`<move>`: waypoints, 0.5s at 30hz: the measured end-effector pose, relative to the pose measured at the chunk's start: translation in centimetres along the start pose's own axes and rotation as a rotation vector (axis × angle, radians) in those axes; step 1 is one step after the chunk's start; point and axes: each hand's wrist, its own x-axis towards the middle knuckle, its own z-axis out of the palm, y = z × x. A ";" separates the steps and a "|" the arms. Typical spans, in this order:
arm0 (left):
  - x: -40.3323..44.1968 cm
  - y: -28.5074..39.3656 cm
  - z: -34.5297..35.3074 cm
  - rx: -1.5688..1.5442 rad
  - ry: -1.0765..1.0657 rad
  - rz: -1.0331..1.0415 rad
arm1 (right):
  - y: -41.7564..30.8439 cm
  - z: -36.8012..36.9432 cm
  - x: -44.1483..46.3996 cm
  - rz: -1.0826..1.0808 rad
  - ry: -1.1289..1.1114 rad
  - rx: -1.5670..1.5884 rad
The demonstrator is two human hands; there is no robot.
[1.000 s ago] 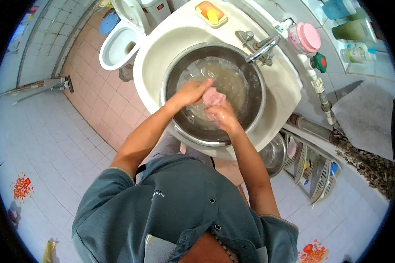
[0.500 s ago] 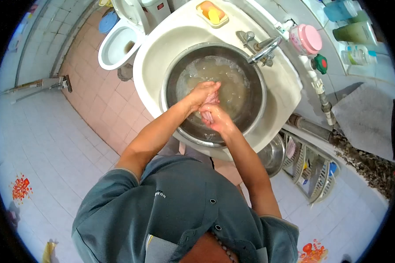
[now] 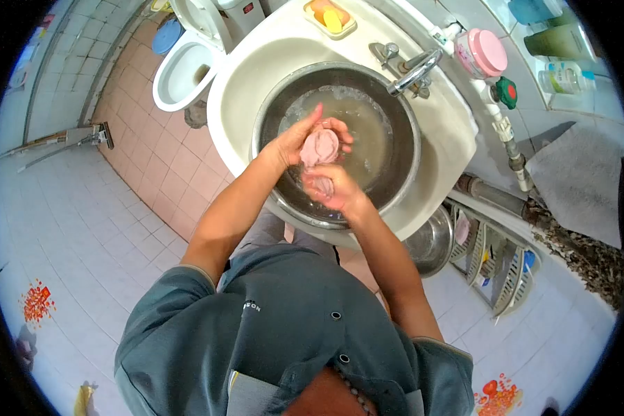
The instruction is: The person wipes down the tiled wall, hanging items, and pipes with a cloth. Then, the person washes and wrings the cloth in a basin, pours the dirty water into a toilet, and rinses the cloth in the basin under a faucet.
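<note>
A bunched, wet pink cloth (image 3: 321, 147) is held in both hands above a metal basin (image 3: 414, 163) of cloudy water. My left hand (image 3: 299, 139) cups its upper part, with the thumb and fingertips raised around it. Below and touching the same bundle, my right hand (image 3: 341, 191) closes around a lower fold of the pink cloth. Parts of the right fingers are hidden by the cloth and blurred.
The basin sits inside a white washbasin (image 3: 232, 90). A chrome faucet (image 3: 417, 71) reaches over its upper right rim. A soap dish (image 3: 331, 19) stands on the ledge. To the right are a pink container (image 3: 482, 53) and pipes (image 3: 506, 135); a toilet (image 3: 177, 87) stands left.
My hands have moved slightly apart from a tight squeeze. The left fingers have loosened, and more of the bunched pink cloth shows between the hands.
</note>
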 end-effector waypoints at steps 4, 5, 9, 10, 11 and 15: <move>-0.4 -0.4 4.5 0.097 -0.250 0.133 | -0.9 3.8 -1.1 0.017 -0.512 0.590; -0.3 0.0 3.8 0.097 -0.250 0.133 | -0.9 4.3 -1.4 -0.007 -0.556 0.675; 0.2 0.9 4.9 0.416 -0.129 -0.003 | -1.2 3.4 -2.2 0.039 -0.182 0.517; 0.5 0.6 5.4 0.522 0.017 0.012 | -1.3 2.6 -2.1 0.039 -0.182 0.518; 0.8 0.4 5.7 0.627 0.164 0.026 | -1.6 2.0 -1.8 0.037 -0.079 0.387; 2.4 -1.1 3.8 0.690 0.426 0.180 | -2.9 1.2 -0.8 0.022 0.269 -0.087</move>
